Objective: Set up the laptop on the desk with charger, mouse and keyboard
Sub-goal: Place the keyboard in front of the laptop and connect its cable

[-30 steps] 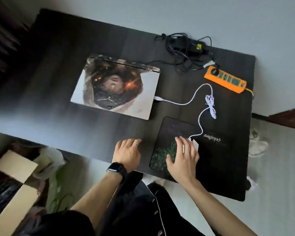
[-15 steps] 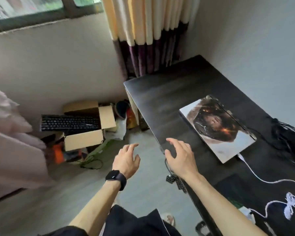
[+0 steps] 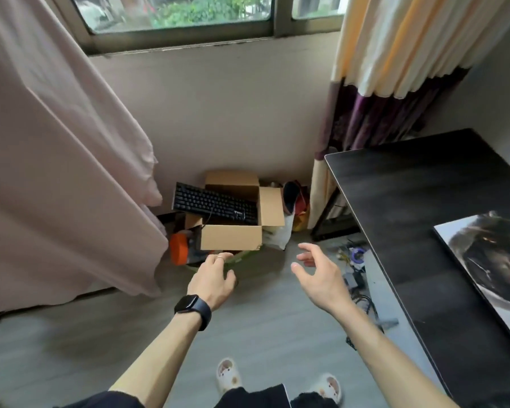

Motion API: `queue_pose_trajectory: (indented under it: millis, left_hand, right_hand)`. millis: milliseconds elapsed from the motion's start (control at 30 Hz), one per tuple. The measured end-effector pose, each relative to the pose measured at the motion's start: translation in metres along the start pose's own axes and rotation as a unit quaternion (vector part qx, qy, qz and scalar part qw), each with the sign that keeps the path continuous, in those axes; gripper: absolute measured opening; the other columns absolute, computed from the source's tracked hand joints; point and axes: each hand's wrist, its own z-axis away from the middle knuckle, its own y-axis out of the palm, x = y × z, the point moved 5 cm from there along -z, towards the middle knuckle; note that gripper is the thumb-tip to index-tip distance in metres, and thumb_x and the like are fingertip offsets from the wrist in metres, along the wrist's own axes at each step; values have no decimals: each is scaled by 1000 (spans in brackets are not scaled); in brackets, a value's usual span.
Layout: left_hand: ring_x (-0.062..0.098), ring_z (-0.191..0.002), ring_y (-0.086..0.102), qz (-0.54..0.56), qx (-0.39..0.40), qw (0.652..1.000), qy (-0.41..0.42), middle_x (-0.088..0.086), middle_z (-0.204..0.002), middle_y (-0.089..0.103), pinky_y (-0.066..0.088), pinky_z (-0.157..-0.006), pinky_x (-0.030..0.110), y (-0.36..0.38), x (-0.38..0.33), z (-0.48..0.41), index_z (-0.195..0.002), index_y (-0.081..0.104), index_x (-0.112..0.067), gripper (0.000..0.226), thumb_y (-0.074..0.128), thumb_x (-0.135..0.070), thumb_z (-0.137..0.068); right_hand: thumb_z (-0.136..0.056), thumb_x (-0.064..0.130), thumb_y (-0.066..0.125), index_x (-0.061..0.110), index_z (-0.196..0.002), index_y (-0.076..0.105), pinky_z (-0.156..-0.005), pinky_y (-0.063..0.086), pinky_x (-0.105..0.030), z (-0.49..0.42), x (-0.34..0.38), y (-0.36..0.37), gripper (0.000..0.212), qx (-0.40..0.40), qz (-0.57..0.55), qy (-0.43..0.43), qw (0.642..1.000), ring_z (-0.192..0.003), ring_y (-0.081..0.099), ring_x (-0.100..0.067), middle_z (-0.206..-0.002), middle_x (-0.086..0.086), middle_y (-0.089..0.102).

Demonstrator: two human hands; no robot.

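Note:
A black keyboard (image 3: 215,203) lies across the top of an open cardboard box (image 3: 233,240) on the floor by the wall under the window. My left hand (image 3: 214,278), with a ring and a black watch on the wrist, hangs in the air short of the box, fingers relaxed and empty. My right hand (image 3: 317,273) is held out beside it, fingers spread and empty. The closed laptop (image 3: 489,269), its lid covered by a picture, lies on the black desk (image 3: 401,201) at the right edge. Charger and mouse are out of view.
A pink sheet (image 3: 56,172) hangs at the left, a striped curtain (image 3: 389,83) by the desk's far corner. An orange object (image 3: 179,251) and bags sit beside the box. Loose cables and small parts (image 3: 355,266) lie on the floor under the desk edge.
My view has swung left from the desk to the floor corner. Both hands left the mouse pad and desk and now reach out in the air toward the box with the keyboard.

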Motion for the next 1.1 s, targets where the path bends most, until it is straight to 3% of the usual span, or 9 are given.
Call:
queue_pose_trajectory:
  millis: [333, 567, 767, 933, 1100]
  left_hand:
    - [17, -122, 51, 10, 40, 998, -42, 0, -136, 50, 45, -99, 34, -43, 76, -72, -135, 48, -26, 42, 50, -30, -93]
    - [18, -119, 52, -13, 50, 996, -65, -1, -135, 49, 46, -97, 34, -61, 109, -189, -134, 48, -28, 41, 49, -32, -93]
    - [23, -122, 47, -148, 121, 980, -56, -1, -138, 46, 45, -99, 38, -53, 136, -319, -137, 46, -28, 44, 49, -34, -94]
    - [28, -125, 45, -239, 125, 962, -27, 4, -141, 44, 45, -97, 41, -33, 161, -419, -139, 46, -25, 47, 50, -37, -93]
    - [31, -131, 38, -312, 128, 941, -2, 9, -142, 42, 34, -105, 46, -4, 197, -487, -136, 49, -22, 50, 52, -41, -90]
  right_hand:
    - [-95, 32, 63, 29, -129, 55, -85, 43, -19, -74, 32, 100, 34, 98, -42, 91, 990, -101, 60, 0, -108, 13, 66]
    - [-96, 35, 60, 26, -129, 55, -90, 44, -26, -221, 29, 180, 35, 164, -62, 149, 973, -104, 60, -6, -105, 15, 66]
    - [-97, 42, 58, 18, -134, 53, -104, 47, -39, -354, 3, 268, 44, 223, -97, 251, 937, -116, 59, -20, -129, -2, 62]
    - [-100, 42, 53, 13, -144, 47, -105, 40, -35, -421, -22, 322, 53, 255, -97, 303, 913, -129, 52, -24, -143, -5, 54]
    - [-102, 40, 51, 11, -153, 36, -112, 35, -38, -448, -43, 373, 61, 263, -162, 361, 880, -140, 41, -26, -156, -7, 41]
